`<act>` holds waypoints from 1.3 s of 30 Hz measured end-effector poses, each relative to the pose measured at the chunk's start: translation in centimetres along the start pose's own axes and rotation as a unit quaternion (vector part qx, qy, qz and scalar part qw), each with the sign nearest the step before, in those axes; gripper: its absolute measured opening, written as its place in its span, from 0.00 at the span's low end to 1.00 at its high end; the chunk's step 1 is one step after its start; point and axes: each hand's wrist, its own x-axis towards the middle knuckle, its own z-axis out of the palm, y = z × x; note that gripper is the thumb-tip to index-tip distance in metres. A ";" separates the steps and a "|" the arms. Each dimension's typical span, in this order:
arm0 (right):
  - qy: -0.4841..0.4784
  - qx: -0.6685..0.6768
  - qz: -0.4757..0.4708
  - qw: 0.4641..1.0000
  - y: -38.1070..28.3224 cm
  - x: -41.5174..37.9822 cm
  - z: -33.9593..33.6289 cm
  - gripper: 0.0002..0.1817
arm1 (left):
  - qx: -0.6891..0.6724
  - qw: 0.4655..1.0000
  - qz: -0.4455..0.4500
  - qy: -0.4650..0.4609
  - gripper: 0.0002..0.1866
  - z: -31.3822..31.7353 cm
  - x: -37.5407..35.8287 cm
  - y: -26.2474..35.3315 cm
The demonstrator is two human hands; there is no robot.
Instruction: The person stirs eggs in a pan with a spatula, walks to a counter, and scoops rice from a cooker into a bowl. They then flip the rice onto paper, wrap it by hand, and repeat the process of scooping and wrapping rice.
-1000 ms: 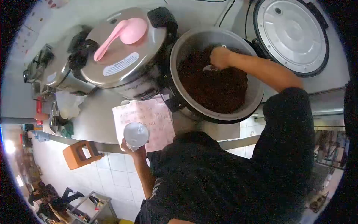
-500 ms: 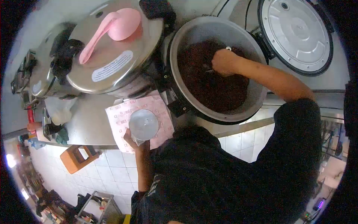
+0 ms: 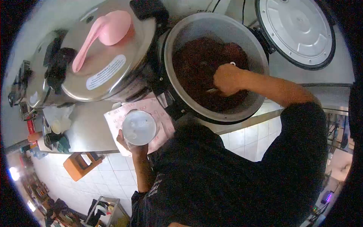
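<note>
My right hand [image 3: 227, 78] is inside a large open cooker pot [image 3: 172, 75] full of dark reddish-brown grains [image 3: 196, 60]. It grips the handle of a scoop [image 3: 211, 90] that is pushed into the grains and mostly hidden. My left hand [image 3: 127, 145] holds a clear plastic cup [image 3: 138, 127] from below, above the counter edge. The cup looks empty. It hovers over a pink printed sheet [image 3: 160, 109] lying on the counter.
A second, closed steel cooker [image 3: 106, 72] stands to the left with a pink rice paddle [image 3: 100, 32] on its lid. The open pot's lid [image 3: 298, 30] is swung back at upper right. An orange stool [image 3: 79, 164] sits on the tiled floor below.
My right hand has pulled back through the grains toward the near side of the pot. The cup in my left hand has risen slightly and shifted left.
</note>
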 end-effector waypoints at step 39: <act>0.553 0.248 0.377 0.701 -3.9 -19.1 2.8 0.16 | 0.082 0.865 -0.304 -0.392 0.31 27.2 2.5 -3.5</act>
